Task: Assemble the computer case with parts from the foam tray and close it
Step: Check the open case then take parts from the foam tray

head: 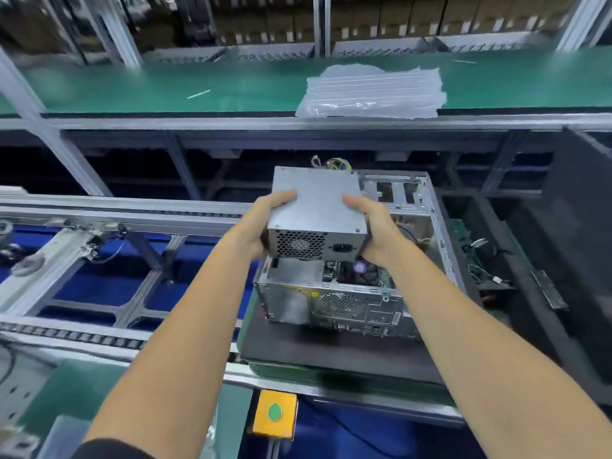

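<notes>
Here the grey sheet-metal power supply box [317,213] is held above the open silver steel computer case [351,276], which lies on a black foam tray [318,352]. The left hand [265,223] and right hand [374,233] grip its opposite sides, thumbs on top. It appears rigid, fairly heavy and sharp-edged; hold by the side walls, clear of the far wire bundle [334,164]. No legible markings.

conveyor line [99,336] | black pallet [298,352] on it | computer case [334,303] on pallet
</notes>
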Available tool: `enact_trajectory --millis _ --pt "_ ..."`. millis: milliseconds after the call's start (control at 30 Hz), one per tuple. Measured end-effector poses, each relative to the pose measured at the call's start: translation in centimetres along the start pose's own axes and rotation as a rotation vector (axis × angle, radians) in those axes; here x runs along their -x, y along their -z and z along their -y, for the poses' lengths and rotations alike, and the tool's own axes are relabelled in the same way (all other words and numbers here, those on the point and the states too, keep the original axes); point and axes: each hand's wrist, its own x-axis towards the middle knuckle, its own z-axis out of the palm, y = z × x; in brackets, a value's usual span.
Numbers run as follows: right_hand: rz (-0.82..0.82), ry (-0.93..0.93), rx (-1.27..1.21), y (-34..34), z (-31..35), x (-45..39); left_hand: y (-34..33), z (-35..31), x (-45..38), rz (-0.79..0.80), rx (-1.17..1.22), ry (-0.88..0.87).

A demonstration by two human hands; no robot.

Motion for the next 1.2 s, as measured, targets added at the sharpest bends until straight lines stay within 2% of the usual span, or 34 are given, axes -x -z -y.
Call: enact_trajectory --millis 67,167,233,333,433,567,667,800,900,967,1067,1200 --pt "0.033 -0.045 0.157 0.3 -0.3 -1.1 0.3 -0.8 0.0 -0.08 -0.067 -0.038" --pt "-0.141 -0.051 0.514 -0.5 -0.4 -3.0 -0.4 -1.4 -0.4 -0.367 -0.395 -0.122" --pt "-0.206 -0.04 0.51 -1.6 -0.6 -4.2 -1.7 -1.1 -0.4 -0.493 -0.696 -0.147" --pt "-0.177 -0.092 0.48 -3.0 -1.2 -5.3 -3.7 0.3 -0.3 -0.527 -1.034 -0.221" --pt "-0.113 -0.16 0.363 -2.8 -2.2 -6.1 -4.9 1.7 -0.8 -0.585 -1.272 -0.284" --pt "0.029 -0.199 0.239 -2.3 -3.1 -6.8 -5.6 3.0 -1.2 -0.54 -1.55 -0.233" --pt "0.05 -0.193 0.313 -2.4 -3.6 -6.7 -6.1 4.1 -1.3 -0.547 -1.614 -0.239" --pt "0.001 -0.15 0.342 -2.2 -4.7 -7.5 -6.4 4.7 -1.6 -0.597 -1.669 -0.262" --pt "-0.077 -0.143 0.486 -2.9 -4.9 -7.8 -5.8 5.2 -1.7 -0.595 -1.894 -0.284" --pt "-0.153 -0.093 0.663 -3.4 -4.8 -8.0 -5.3 4.8 -2.3 -0.605 -2.034 -0.365" --pt "-0.186 0.009 0.817 -3.6 -4.6 -7.9 -4.4 3.3 -3.4 -0.464 -1.942 -0.474" --pt "-0.116 0.062 0.887 -3.2 -4.6 -7.8 -3.0 3.3 -4.5 -0.231 -1.913 -0.475"
